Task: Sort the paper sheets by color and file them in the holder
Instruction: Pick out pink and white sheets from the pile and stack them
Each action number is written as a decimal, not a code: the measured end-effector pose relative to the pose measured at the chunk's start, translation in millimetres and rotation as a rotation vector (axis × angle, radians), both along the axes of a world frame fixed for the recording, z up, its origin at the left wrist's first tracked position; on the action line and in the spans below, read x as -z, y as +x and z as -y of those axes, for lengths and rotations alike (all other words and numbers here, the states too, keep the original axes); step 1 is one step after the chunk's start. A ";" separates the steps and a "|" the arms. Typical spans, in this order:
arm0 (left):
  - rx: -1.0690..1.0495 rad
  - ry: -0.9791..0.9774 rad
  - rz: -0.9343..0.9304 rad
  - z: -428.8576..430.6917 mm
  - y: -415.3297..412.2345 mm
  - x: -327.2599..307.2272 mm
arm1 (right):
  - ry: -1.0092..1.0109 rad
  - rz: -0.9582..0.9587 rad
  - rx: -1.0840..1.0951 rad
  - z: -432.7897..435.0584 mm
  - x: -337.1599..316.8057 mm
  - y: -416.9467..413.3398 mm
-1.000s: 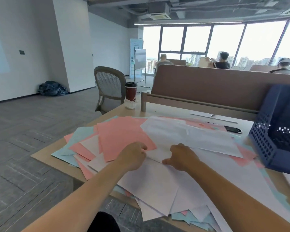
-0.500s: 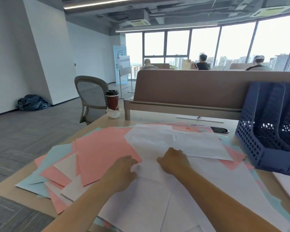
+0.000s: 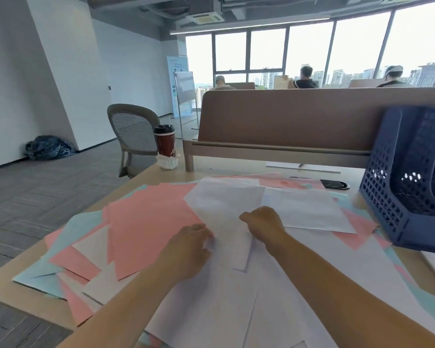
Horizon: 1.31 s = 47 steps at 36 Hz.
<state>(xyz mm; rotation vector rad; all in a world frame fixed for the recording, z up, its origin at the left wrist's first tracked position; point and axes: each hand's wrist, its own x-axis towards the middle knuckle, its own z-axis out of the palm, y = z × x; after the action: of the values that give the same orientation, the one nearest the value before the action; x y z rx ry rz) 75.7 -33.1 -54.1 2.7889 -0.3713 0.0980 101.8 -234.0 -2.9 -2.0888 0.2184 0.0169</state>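
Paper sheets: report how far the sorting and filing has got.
Done: nothing visibly filed; the blue holder shows no sheets in the slots in view. In hand: left hand and right hand are on white sheets mid-pile, grip unclear. Remaining: pink sheets, light blue sheets and white lie mixed on the desk.

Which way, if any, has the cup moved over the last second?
No. The cup stands just left of the divider leg, with the same gap as in the earlier frames. Its shift in frame is camera motion.
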 end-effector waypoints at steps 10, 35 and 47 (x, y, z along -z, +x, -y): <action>0.080 0.143 0.039 10.5 14.4 -1.8 | -0.360 0.065 -0.134 -7.2 8.0 3.0; -0.028 0.221 0.108 -12.6 -20.7 -17.0 | -0.535 0.087 -0.160 1.6 5.6 -22.9; 0.056 0.076 0.014 19.9 -31.5 -14.7 | 0.119 0.025 0.134 10.6 -1.1 -21.8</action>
<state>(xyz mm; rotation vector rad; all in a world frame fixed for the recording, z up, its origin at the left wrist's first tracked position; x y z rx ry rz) 44.1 -52.9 -39.4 2.8516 -0.4658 0.0928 80.1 -244.6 -1.8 -1.9517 0.3342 -0.0751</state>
